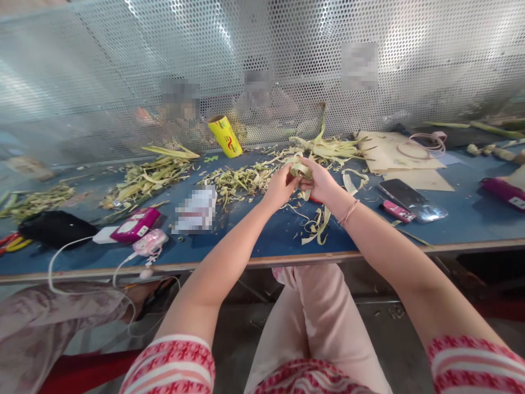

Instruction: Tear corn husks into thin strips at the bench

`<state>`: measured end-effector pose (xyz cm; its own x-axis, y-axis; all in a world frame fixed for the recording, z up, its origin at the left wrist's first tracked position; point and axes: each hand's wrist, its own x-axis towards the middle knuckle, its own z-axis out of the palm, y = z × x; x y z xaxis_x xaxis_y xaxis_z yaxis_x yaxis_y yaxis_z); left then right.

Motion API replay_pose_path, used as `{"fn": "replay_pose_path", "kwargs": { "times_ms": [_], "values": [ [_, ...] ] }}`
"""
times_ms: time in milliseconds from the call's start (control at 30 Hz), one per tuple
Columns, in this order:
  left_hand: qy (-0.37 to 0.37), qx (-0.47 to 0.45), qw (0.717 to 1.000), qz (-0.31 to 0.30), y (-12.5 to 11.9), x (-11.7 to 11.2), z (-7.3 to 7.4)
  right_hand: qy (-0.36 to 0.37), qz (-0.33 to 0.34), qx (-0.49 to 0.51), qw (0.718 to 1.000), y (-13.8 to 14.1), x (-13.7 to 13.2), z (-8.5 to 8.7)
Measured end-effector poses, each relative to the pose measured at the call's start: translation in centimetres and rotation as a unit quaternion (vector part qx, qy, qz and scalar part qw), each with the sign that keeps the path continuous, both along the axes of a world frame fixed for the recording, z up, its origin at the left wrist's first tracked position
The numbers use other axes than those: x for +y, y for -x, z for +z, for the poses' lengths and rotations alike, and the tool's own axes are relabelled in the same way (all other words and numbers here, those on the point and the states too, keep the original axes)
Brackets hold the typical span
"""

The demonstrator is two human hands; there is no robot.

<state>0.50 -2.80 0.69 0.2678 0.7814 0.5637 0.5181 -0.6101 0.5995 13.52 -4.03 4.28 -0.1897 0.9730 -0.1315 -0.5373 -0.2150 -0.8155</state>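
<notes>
Both my hands meet over the blue table (270,241), closed on a folded pale green leaf strip (298,167). My left hand (280,187) pinches its left side. My right hand (319,181) wraps its right side, and a thin band circles that wrist. Loose ends of the strip hang below the hands and curl onto the table (318,225). Heaps of cut leaf scraps (238,180) lie just beyond the hands.
A yellow roll (224,135) leans against the perforated metal screen (262,65). A phone (412,200), pink gadgets (135,224), a black pouch (55,227) and brown cardboard (394,153) sit on the table. Another person's sleeve (53,323) shows at lower left.
</notes>
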Motion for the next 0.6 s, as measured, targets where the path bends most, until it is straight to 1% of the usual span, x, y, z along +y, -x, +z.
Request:
{"fn": "replay_pose_path", "kwargs": {
  "times_ms": [133,200,267,433,600],
  "values": [
    [0.048,-0.046,0.997,-0.031,0.0,0.0,0.0,0.000,-0.016,-0.019,1.000,0.0,-0.1,0.1],
    [0.069,-0.057,0.995,-0.034,0.0,0.1,0.0,0.001,-0.028,-0.025,0.999,-0.1,-0.1,0.2],
    [0.074,-0.061,0.995,-0.033,0.0,0.1,-0.1,-0.001,-0.029,-0.031,0.999,-0.2,-0.1,0.2],
    [0.065,-0.076,0.994,-0.051,0.0,0.3,-0.5,-0.016,0.004,-0.053,0.998,-0.6,0.1,0.1],
    [0.093,-0.106,0.986,-0.091,-0.1,0.2,-0.6,-0.040,0.051,-0.046,0.997,-1.3,0.6,-0.1]
  ]
}}
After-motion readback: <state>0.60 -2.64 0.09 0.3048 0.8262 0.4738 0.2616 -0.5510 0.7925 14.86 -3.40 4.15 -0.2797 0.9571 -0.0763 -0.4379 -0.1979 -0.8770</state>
